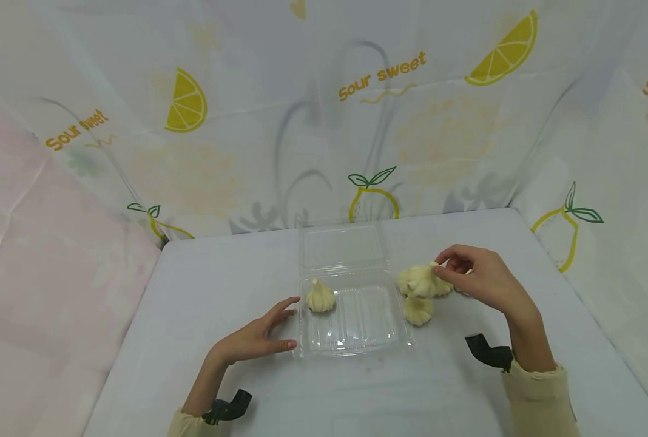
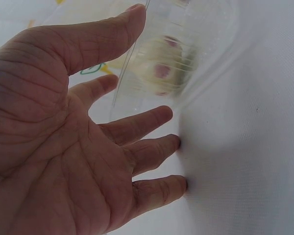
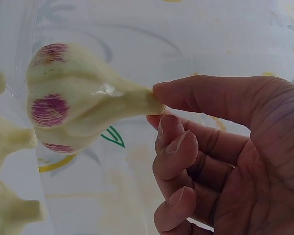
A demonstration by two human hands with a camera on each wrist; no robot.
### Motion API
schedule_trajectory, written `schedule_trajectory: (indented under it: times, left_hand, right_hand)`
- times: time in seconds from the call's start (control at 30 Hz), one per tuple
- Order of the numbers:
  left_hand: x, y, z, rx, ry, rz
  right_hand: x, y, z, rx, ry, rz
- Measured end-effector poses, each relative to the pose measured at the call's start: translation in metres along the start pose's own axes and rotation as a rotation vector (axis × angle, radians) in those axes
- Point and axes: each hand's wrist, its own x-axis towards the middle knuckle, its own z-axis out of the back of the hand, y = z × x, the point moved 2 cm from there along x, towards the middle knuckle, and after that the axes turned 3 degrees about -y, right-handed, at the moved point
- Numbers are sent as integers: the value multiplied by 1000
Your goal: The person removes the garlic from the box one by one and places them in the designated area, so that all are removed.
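My right hand [image 1: 482,276] pinches a garlic bulb [image 3: 73,100] by the tip of its stem, between thumb and fingertips. Purple streaks mark the pale bulb in the right wrist view. More garlic bulbs [image 1: 418,311] lie below and behind it, partly covered by it in the head view. One garlic bulb [image 1: 320,297] sits stem-up at the left inside a clear plastic clamshell box [image 1: 357,349]. Fingers spread, my left hand [image 1: 255,337] is at the box's left edge. In the left wrist view its thumb [image 2: 122,29] overlaps the clear wall; the palm holds nothing.
The box's lid [image 1: 343,249] lies folded back toward the rear of the white-covered table [image 1: 220,273]. A lemon-printed cloth [image 1: 280,121] hangs behind the table and along its sides. Part of another bulb [image 1: 464,288] shows under my right hand.
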Motion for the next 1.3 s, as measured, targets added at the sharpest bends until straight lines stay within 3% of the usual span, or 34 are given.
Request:
schedule_trajectory:
  times: [0.53,1.3]
  left_hand:
    - [0,1,0,0,-2,-1]
    - [0,0,0,-2,6,-3]
  right_hand:
    - [-9,-14,10,-24,-40,16]
    - [-16,-34,13,-53,44,-71]
